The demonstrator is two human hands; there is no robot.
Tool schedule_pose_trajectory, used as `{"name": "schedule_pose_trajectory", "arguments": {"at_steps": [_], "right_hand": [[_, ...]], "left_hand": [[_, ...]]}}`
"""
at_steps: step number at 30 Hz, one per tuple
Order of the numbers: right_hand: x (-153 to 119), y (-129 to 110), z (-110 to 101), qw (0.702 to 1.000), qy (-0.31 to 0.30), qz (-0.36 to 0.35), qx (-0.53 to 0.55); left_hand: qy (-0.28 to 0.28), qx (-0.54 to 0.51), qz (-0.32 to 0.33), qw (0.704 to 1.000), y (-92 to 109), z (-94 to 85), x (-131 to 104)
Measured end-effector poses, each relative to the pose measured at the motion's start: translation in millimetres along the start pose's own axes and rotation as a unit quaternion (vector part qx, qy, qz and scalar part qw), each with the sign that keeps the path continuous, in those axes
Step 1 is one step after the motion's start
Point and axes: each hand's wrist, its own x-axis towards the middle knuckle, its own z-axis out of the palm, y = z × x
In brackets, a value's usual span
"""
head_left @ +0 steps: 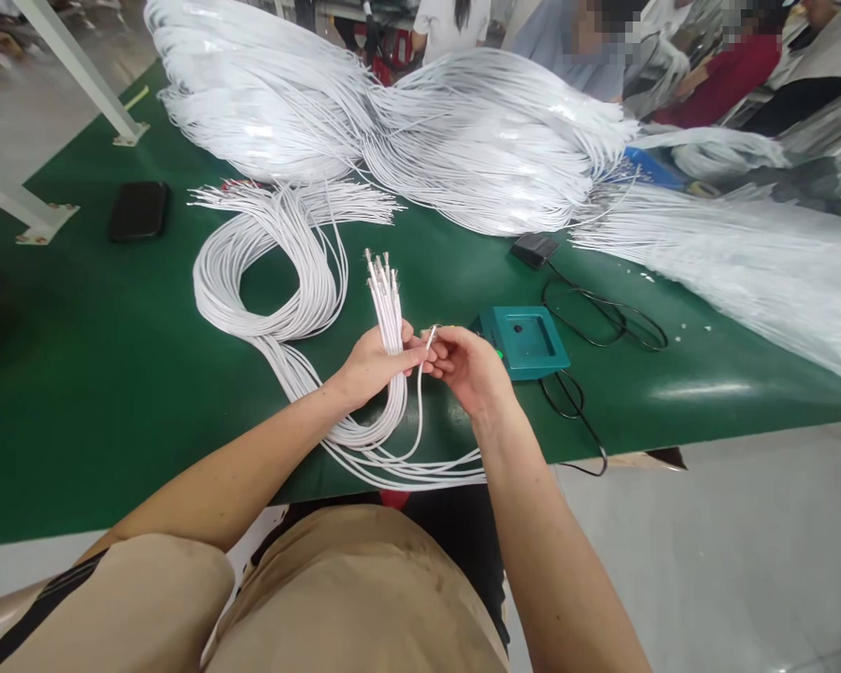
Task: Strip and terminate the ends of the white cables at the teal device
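Note:
My left hand (382,363) is closed around a bunch of white cables (390,318), whose stripped metallic ends point upward and away from me. One single white cable (420,397) stands apart from the bunch, its tip pinched by the fingers of my right hand (466,360). The left thumb also reaches across to that cable near its end. From my left hand the bunch curves down toward the table's near edge. A coiled part of white cables (273,322) lies to the left, with more cable ends fanned out behind it.
Large bundles of white cable (483,140) cover the back of the green table (112,402). A teal device (533,343) with a black cord sits right of my hands. A black box (138,211) lies at left near metal posts (84,70). Several people are beyond the table.

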Motion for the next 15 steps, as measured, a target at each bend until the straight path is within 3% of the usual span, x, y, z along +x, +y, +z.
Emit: {"name": "schedule_pose_trajectory", "arguments": {"at_steps": [7,15], "right_hand": [[5.9,-11.9,1.2,0.997,-0.020,0.007,-0.080],[-4.3,-5.5,-10.3,0.995,-0.069,0.059,0.031]], "left_hand": [[-0.035,0.015,0.014,0.999,3.1,2.2,-1.4],[-0.007,0.049,0.021,0.999,4.6,-0.7,-1.5]]}}
